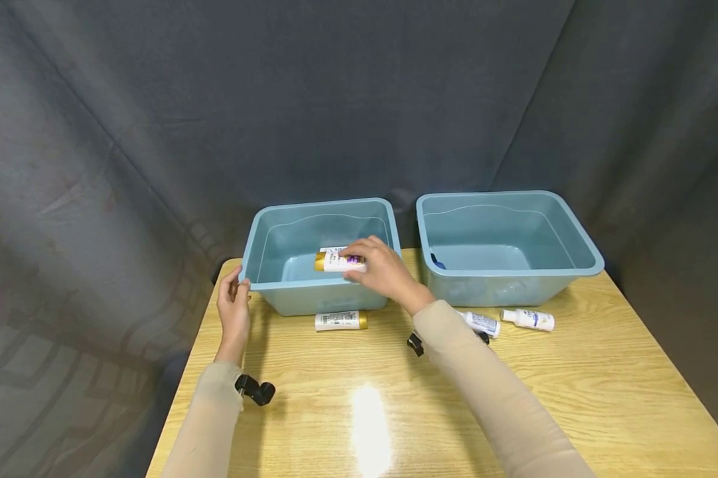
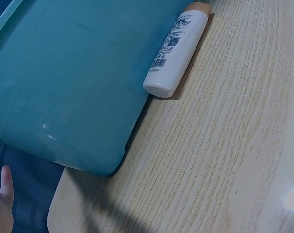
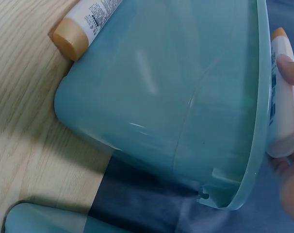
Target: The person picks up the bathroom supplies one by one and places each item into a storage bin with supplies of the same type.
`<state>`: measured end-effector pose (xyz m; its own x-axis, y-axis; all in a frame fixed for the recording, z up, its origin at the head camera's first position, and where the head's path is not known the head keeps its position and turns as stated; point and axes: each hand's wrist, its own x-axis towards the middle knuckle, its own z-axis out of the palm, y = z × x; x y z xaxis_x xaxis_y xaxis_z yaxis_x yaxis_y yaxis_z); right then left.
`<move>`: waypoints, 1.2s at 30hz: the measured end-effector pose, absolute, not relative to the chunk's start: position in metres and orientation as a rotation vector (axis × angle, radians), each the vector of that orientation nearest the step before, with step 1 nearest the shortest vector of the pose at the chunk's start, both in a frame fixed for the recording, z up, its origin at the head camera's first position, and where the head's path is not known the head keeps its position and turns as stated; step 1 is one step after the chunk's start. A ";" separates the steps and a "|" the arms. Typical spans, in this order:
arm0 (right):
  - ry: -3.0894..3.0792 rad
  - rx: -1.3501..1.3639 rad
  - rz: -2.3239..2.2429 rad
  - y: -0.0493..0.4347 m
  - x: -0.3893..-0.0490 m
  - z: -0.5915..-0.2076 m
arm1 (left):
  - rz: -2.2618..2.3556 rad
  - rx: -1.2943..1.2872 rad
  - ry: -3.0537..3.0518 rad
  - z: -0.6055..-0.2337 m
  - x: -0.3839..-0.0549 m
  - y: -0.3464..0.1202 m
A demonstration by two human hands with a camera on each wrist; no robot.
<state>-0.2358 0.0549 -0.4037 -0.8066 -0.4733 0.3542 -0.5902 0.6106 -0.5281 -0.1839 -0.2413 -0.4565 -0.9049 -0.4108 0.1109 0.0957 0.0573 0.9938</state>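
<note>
My right hand [image 1: 383, 269] holds a white bottle with a gold cap [image 1: 333, 261] over the left blue bin [image 1: 311, 285], the bottle lying sideways. In the right wrist view, that white bottle [image 3: 283, 102] shows beside the bin's rim, thumb on its face. At the bin's front left corner is my left hand [image 1: 233, 315], its fingertips right at the rim. The left wrist view catches only part of the left hand [image 2: 4, 199]. Behind the held bottle, a white labelled item [image 1: 330, 249] partly shows inside the bin.
Before the left bin lies another white bottle with a gold cap [image 1: 338, 320]. A second blue bin [image 1: 514, 273] stands to the right, with a dark blue item [image 1: 436, 261] inside. Two white bottles lie before it, one [image 1: 481, 324] partly behind my right arm, the other [image 1: 529, 319] farther right.
</note>
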 end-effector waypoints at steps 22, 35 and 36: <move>-2.815 0.818 0.957 0.050 -0.254 -0.402 | -1.885 0.324 -1.960 -0.478 -0.194 -0.247; -2.886 0.779 0.955 0.046 -0.263 -0.410 | -1.894 0.300 -1.998 -0.450 -0.179 -0.236; -2.888 0.775 0.959 0.045 -0.264 -0.410 | -1.893 0.302 -2.005 -0.449 -0.179 -0.236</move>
<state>-0.2636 0.0451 -0.4104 -0.8781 -0.4537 0.1519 -0.4545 0.6916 -0.5613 -0.1786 -0.2356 -0.4494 -0.9102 -0.3974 0.1163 0.0934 0.0767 0.9927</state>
